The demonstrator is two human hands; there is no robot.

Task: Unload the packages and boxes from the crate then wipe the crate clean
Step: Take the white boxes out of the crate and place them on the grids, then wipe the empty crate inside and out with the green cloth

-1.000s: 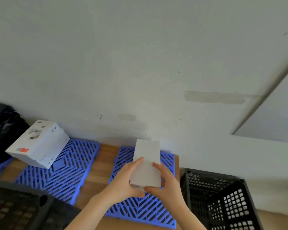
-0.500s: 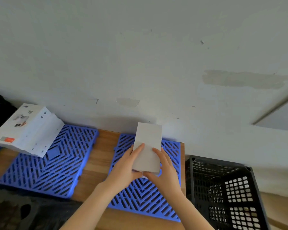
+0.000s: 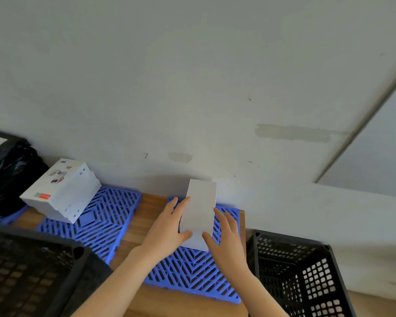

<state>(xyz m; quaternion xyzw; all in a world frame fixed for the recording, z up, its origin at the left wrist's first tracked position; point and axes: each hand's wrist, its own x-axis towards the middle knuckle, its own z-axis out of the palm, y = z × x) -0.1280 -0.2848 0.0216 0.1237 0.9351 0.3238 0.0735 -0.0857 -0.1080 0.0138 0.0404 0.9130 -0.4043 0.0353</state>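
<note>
Bracketing the white box point(image 3: 200, 209), left hand point(image 3: 167, 232) and right hand point(image 3: 226, 239), fingers point(image 3: 183, 203) straight, touching its sides.

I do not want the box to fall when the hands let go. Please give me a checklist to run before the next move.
1. White box stands on the blue mat: ok.
2. White box leans on the wall: cannot tell.
3. Left hand lies straight against the box side: ok.
4. Right hand lies straight beside the box: ok.
5. Printed box sits apart, on the other mat: ok.
6. Black crate on the right is empty: cannot tell, its bottom is partly hidden.
</note>
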